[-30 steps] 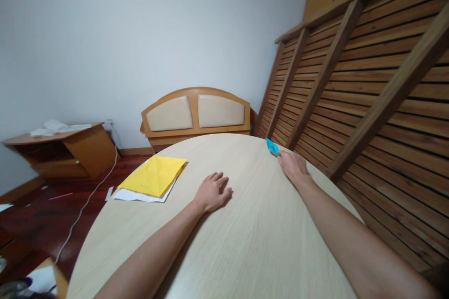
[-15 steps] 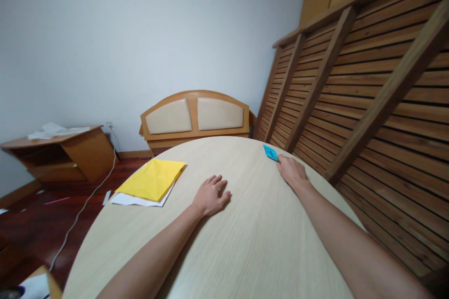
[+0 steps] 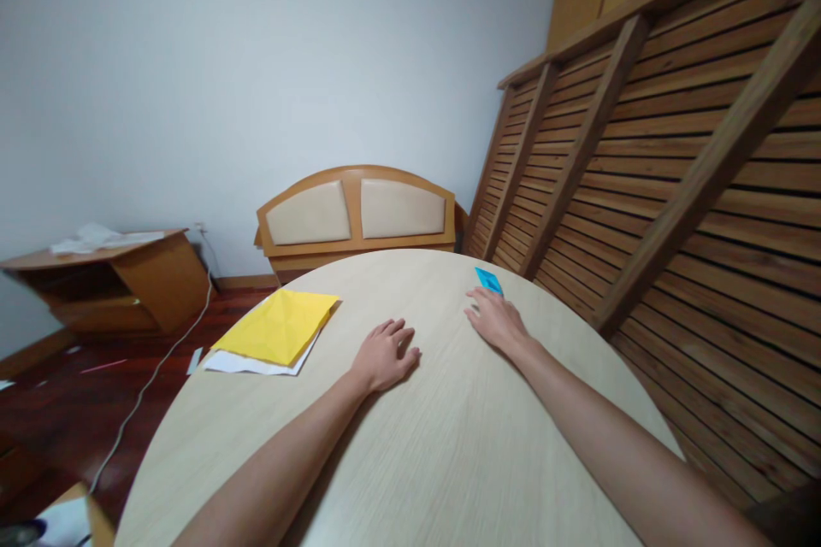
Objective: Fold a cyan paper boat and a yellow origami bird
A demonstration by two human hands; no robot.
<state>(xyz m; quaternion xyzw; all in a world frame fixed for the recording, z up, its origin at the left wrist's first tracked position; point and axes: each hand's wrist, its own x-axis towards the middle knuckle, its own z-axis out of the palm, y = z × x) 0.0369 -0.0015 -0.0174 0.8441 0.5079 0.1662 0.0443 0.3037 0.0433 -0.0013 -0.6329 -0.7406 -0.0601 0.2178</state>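
Note:
A round pale wooden table [image 3: 449,453] fills the lower view. My left hand [image 3: 386,354] rests palm down near its middle, fingers loosely together, holding nothing. My right hand [image 3: 495,318] lies flat further right, fingers apart, its fingertips just short of a small folded blue paper piece [image 3: 488,279] near the far right edge. A creased yellow paper sheet [image 3: 280,326] lies on white sheets [image 3: 247,364] at the table's left edge, apart from both hands.
A slatted wooden bed frame [image 3: 647,145] leans along the right, close to the table edge. A padded headboard [image 3: 357,211] stands against the far wall. A low wooden cabinet [image 3: 109,278] sits left, with a white cable [image 3: 157,367] on the dark floor.
My right hand let go of the blue paper piece and drew back leftward across the table. The blue piece now lies free. My left hand stayed put.

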